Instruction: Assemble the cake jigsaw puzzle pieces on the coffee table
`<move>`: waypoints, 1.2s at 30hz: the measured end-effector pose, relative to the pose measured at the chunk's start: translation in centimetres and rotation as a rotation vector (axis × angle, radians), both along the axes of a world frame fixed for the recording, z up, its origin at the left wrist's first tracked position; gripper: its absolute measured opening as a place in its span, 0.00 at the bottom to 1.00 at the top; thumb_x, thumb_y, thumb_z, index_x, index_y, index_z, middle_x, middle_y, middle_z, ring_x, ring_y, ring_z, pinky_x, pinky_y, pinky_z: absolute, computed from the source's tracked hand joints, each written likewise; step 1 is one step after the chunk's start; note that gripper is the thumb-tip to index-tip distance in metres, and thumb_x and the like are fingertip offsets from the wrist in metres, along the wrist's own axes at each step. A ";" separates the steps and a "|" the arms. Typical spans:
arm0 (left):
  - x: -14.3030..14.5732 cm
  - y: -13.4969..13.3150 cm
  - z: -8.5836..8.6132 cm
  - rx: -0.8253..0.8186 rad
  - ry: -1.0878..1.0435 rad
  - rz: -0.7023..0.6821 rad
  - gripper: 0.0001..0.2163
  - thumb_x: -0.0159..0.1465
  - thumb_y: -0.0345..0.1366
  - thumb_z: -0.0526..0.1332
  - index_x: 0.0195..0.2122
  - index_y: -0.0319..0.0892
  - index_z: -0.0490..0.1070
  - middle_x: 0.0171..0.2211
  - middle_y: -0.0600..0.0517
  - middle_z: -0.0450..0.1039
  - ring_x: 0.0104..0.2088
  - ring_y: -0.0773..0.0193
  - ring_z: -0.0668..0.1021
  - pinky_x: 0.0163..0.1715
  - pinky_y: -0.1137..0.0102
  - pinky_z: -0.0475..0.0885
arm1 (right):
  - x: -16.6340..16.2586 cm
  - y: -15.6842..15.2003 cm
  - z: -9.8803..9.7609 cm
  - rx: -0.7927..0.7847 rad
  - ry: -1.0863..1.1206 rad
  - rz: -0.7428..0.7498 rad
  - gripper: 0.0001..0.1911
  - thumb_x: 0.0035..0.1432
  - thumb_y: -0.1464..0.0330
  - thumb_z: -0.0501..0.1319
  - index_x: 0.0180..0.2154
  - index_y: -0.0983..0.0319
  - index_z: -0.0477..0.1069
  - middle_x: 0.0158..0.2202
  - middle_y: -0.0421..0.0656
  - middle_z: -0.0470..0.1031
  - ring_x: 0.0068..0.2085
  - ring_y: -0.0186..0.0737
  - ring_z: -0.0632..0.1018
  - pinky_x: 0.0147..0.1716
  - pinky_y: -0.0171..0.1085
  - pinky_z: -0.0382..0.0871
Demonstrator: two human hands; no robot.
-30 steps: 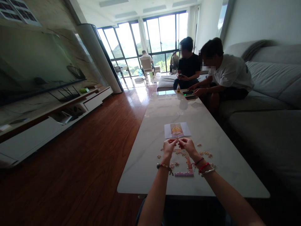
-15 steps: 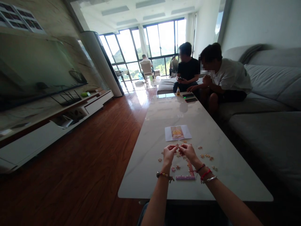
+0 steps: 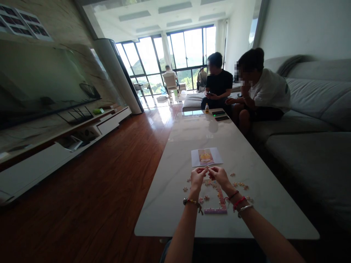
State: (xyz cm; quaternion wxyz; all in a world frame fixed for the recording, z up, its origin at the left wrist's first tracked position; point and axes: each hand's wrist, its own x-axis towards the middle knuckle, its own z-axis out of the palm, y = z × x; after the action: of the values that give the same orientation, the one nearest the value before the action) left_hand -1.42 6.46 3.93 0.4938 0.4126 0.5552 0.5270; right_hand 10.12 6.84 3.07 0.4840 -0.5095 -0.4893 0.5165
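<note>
My left hand (image 3: 196,177) and my right hand (image 3: 219,175) meet above a long white marble table (image 3: 170,197), fingertips pinched together on a small jigsaw piece (image 3: 207,168). Under them lies a partly joined puzzle with a pink-purple border strip (image 3: 215,210). Several loose pieces (image 3: 239,184) are scattered to the right and a few to the left (image 3: 185,189). A printed reference picture (image 3: 206,156) on white paper lies just beyond my hands.
Two people sit on the grey sofa (image 3: 309,124) at the table's far right end, with phones (image 3: 219,113) and a small bottle (image 3: 207,108) before them. A television (image 3: 41,80) and low cabinet line the left wall. Another person sits by the far windows.
My hands stay pinched together on the piece, barely moving. The person in white has raised a hand from the table to the face. The view has shifted slightly.
</note>
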 end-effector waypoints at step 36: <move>-1.9 -11.7 -5.9 -0.211 0.178 -0.094 0.09 0.48 0.38 0.62 0.25 0.36 0.70 0.21 0.52 0.71 0.22 0.70 0.71 0.24 0.74 0.66 | -0.3 -10.3 -5.5 -0.344 -0.087 0.196 0.12 0.43 0.62 0.59 0.22 0.66 0.68 0.13 0.36 0.65 0.12 0.26 0.62 0.10 0.28 0.52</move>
State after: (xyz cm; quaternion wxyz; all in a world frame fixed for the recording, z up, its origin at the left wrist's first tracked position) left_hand -3.28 -5.23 -1.96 0.5074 0.4288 0.6292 0.4035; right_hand 9.82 -3.48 -2.45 0.3154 -0.5565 -0.4615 0.6147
